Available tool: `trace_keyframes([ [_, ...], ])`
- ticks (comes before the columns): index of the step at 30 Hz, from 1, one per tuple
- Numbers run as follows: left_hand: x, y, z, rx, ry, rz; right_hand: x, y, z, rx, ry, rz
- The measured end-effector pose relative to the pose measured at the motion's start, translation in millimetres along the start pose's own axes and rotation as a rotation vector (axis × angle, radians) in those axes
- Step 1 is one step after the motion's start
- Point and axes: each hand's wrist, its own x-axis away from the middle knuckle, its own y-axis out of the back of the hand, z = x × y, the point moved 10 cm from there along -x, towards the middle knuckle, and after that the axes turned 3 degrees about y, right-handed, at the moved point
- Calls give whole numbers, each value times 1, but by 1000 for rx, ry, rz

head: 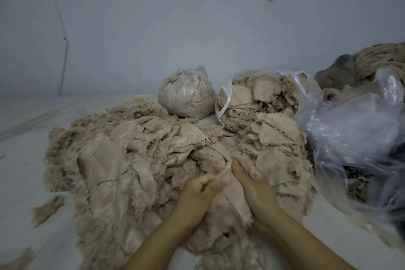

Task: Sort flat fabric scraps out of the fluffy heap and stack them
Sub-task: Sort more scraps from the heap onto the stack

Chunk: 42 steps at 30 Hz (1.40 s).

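Both hands down at the near edge of the fluffy heap [135, 160], working one beige scrap [235, 195] between them. Left hand [198, 193] curled into a loose fist, pinching what looks like the scrap's upper edge between thumb and fingers. Right hand [255, 188] just beside it on the other side, thumb pointing away toward the back wall, fingers tucked under the cloth, so holding it too, though how tight can't be told from here.

Key bit for the next move: scrap's long axis running from the pinch point back toward the body, hanging down between the two wrists, lower end frayed and sitting on fluff. Looks only half free of the heap, guessing a lift up and toward the body needed to clear it.

Flat pieces already gathered [276, 136] lying beyond and to the right of the right hand, near, with more in the open plastic bag [258, 96] farther back. Right hand clearly the closer one for dropping it there; left would have to cross over. Probably best letting go with the left and carrying over with the right. Blurry around the fingertips, so exact contact unclear.
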Motion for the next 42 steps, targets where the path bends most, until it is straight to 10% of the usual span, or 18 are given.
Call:
trace_keyframes([
  [5,0,51,-2,88,-9,-281,-6,32,16,-98,71,-229],
  [13,2,-4,4,-182,-2,89,0,16,12,-36,52,-148],
  [31,-2,30,0,-267,-18,-48,-9,74,59,103,211,-471],
  [36,0,41,-1,65,12,-116,-13,92,108,1031,312,-559],
  [39,0,33,-1,94,25,-103,-3,45,99,1038,487,-310],
  [42,2,33,-3,59,-9,-173,6,-16,33,767,202,207],
])
